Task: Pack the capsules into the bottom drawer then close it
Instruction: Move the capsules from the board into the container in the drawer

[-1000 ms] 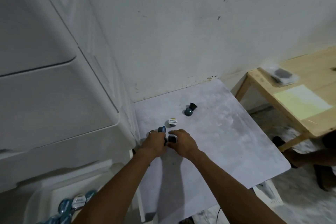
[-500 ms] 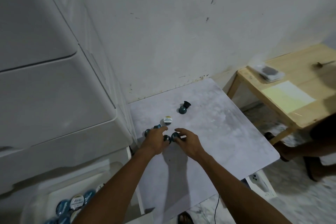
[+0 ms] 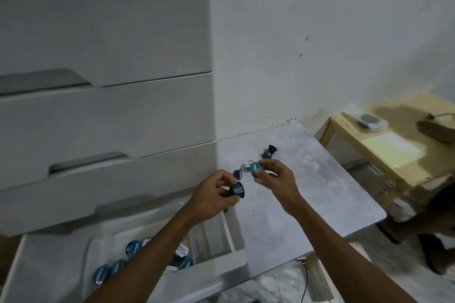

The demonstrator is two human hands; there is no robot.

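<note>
My left hand [image 3: 214, 197] grips a dark blue capsule [image 3: 237, 189] by its narrow end, raised just above the grey table's left edge. My right hand [image 3: 275, 179] pinches another blue capsule [image 3: 256, 169] between thumb and fingers. On the grey table [image 3: 307, 194] lie more capsules: one blue [image 3: 237, 173] beside my left hand, one with a white-and-yellow lid [image 3: 248, 164] partly hidden behind my right hand's capsule, and a blue [image 3: 267, 154] and a black one [image 3: 272, 149] farther back. The bottom drawer [image 3: 221, 261] stands open below, with several blue capsules [image 3: 134, 247] inside, partly hidden by my left arm.
The white drawer unit [image 3: 105, 115] rises at the left with its upper drawers shut. A wooden table [image 3: 384, 145] at the right holds a yellow sheet and a wrapped dark item; another person's hand [image 3: 435, 130] rests on it. A cable with a red light [image 3: 304, 264] lies on the floor.
Both hands have lifted off the table, each now holding a capsule. The view has swung left and down, showing more of the open bottom drawer.
</note>
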